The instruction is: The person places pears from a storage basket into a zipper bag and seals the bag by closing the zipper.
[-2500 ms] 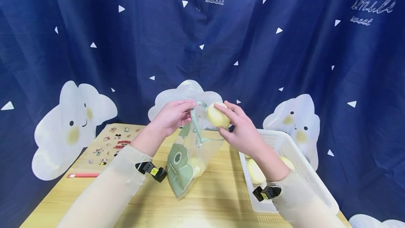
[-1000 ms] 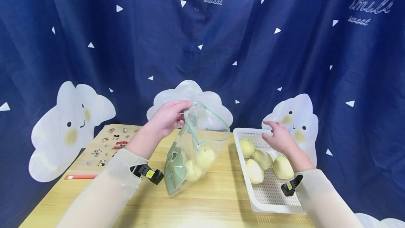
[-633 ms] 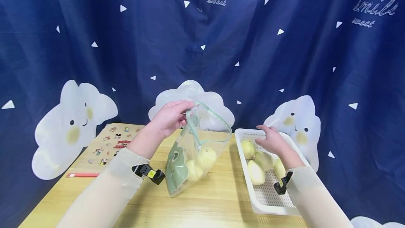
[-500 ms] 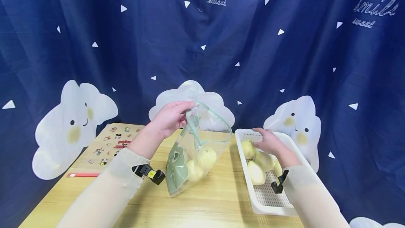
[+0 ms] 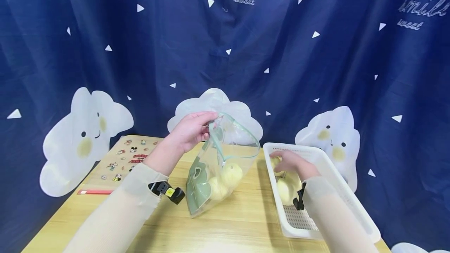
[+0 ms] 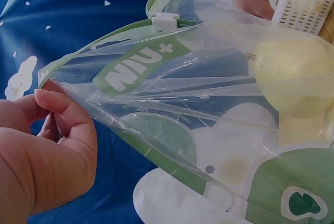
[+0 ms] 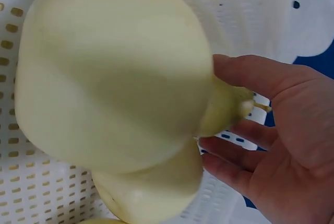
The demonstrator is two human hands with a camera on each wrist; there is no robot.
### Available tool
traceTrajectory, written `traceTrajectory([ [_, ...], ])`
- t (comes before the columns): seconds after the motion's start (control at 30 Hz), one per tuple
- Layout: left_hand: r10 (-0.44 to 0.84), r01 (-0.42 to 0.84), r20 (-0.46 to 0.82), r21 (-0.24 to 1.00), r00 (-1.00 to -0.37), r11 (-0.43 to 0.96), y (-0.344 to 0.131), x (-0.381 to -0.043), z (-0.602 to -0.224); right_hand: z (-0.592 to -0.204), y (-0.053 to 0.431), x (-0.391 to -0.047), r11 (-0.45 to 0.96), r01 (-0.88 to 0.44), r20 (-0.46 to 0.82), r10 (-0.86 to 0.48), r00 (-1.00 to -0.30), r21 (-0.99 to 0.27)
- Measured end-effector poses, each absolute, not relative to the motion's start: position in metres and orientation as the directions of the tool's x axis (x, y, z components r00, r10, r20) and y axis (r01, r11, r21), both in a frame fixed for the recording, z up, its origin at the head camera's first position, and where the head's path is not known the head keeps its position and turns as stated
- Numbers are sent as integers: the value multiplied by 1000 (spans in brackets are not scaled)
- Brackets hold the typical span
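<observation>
My left hand (image 5: pixel 193 130) pinches the top edge of a clear slider zip bag (image 5: pixel 198 188) with green print. The bag's mouth gapes toward the right, and pale yellow pears (image 5: pixel 232 175) lie in its lower part. In the left wrist view, thumb and fingers hold the bag's corner next to the green zip strip (image 6: pixel 125 31). My right hand (image 5: pixel 293 163) is over the white basket, its thumb and fingers spread on either side of a stemmed pear (image 7: pixel 224 110). Two larger pears (image 7: pixel 115 72) sit nearer the right wrist camera. Firm contact cannot be made out.
The white perforated basket (image 5: pixel 346 196) stands at the right of the wooden table (image 5: pixel 242 221). A flat cartoon-printed pouch (image 5: pixel 116 155) with a red strip lies at the left. A dark blue curtain (image 5: pixel 197 42) hangs behind the table.
At first my right hand held a pear at the bag's mouth; then it was away over the basket, and the bag showed more pears. Since then it has moved left and down among the basket's pears.
</observation>
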State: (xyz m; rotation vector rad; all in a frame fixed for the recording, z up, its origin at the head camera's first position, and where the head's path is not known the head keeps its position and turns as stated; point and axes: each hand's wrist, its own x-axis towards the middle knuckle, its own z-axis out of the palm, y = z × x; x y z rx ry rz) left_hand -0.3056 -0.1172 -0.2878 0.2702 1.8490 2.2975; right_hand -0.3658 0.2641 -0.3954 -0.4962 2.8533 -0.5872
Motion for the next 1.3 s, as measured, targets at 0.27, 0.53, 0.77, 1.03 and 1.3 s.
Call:
traceTrajectory([
  [0.27, 254, -26, 27, 979, -967, -201, -118, -307, -288, -401, 257, -365, 896, -286, -107, -338, -935, -340],
  [0.53, 249, -38, 13, 979, -968, -200, -116, -309, -290, -404, 260, -365, 894, -297, -88, -344, -935, -335],
  [0.77, 255, -35, 17, 980, -967, -196, -117, -307, -289, -398, 271, -363, 851, -391, 6, -416, -910, -351],
  [1.03, 254, -37, 17, 978, -967, -204, -117, -307, -288, -384, 290, -354, 808, -507, 209, -464, -861, -298],
  [1.3, 254, -35, 16, 980, -967, -198, -115, -307, -289, -369, 295, -338, 845, -457, 340, -359, -869, -279],
])
